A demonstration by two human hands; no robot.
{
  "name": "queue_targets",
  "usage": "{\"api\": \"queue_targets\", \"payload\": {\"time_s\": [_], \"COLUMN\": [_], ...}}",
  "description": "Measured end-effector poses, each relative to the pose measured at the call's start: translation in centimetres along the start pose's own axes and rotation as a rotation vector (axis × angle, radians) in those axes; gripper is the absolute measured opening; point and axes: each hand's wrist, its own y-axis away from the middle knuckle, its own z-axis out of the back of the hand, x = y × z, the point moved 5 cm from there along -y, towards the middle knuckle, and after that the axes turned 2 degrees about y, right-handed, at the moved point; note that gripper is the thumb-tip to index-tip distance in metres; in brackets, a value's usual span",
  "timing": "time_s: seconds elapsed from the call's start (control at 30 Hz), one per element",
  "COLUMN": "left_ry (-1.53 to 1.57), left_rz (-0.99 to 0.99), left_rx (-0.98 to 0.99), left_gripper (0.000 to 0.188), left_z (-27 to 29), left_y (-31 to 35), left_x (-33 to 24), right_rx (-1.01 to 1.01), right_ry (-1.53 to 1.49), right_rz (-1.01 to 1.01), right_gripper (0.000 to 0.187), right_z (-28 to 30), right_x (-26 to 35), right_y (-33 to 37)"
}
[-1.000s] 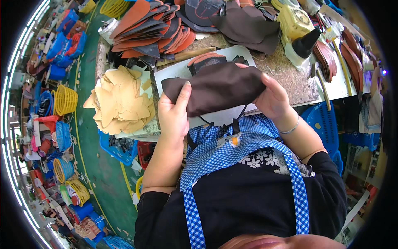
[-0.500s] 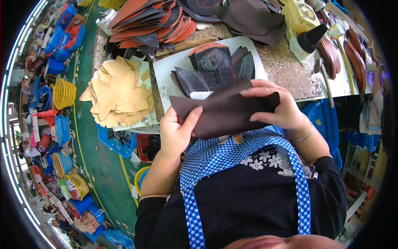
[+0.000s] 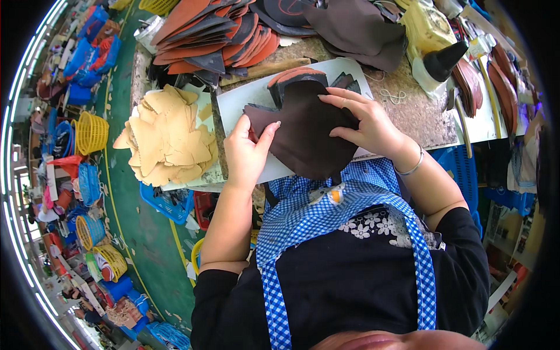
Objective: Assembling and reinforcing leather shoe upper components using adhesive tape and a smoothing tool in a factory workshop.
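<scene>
A dark brown leather-like cut piece [image 3: 312,131] is spread between my two hands over the white board [image 3: 233,96]. My left hand [image 3: 249,149] pinches its left edge between thumb and fingers. On the opposite edge, my right hand [image 3: 364,125] grips with the thumb below and the fingers laid over the top. Beneath it lies a dark shoe-upper-like part with a reddish-orange edge [image 3: 296,76], mostly covered now. Dark flaps [image 3: 345,81] of that part stick out at the upper right.
Cream scalloped pieces [image 3: 166,137] are heaped at the left. Behind stand stacked orange-and-black pieces [image 3: 216,35] and more dark brown pieces [image 3: 356,32]. A black-nozzled bottle [image 3: 440,64] and a wooden-handled tool [image 3: 462,125] are at the right. Blue baskets [image 3: 166,201] sit below the table edge.
Both hands have moved forward, away from my body. The brown piece has gone from folded and raised to opened out, covering most of the dark part on the board.
</scene>
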Motion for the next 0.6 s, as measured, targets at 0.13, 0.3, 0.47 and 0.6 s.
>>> {"api": "queue_targets", "payload": {"time_s": [0.13, 0.3, 0.47, 0.6], "left_ry": [-0.362, -0.682, -0.780, -0.771], "left_rz": [-0.004, -0.290, -0.549, -0.544], "left_rx": [0.042, -0.003, 0.500, 0.555], "left_gripper": [0.028, 0.043, 0.060, 0.074], "left_z": [0.0, -1.2, -5.2, -5.1], "left_y": [-0.3, 0.5, 3.9, 4.1], "left_x": [-1.3, -5.1, -4.8, -4.8], "right_rx": [0.026, 0.116, -0.087, -0.381], "right_ry": [0.035, 0.029, 0.233, 0.363], "right_rz": [0.004, -0.101, -0.047, -0.217], "right_gripper": [0.061, 0.064, 0.075, 0.067], "right_z": [-0.5, -0.7, 1.3, 5.3], "right_x": [-0.6, -1.1, -2.2, -5.3], "right_y": [-0.4, -1.1, -1.3, -0.8]}}
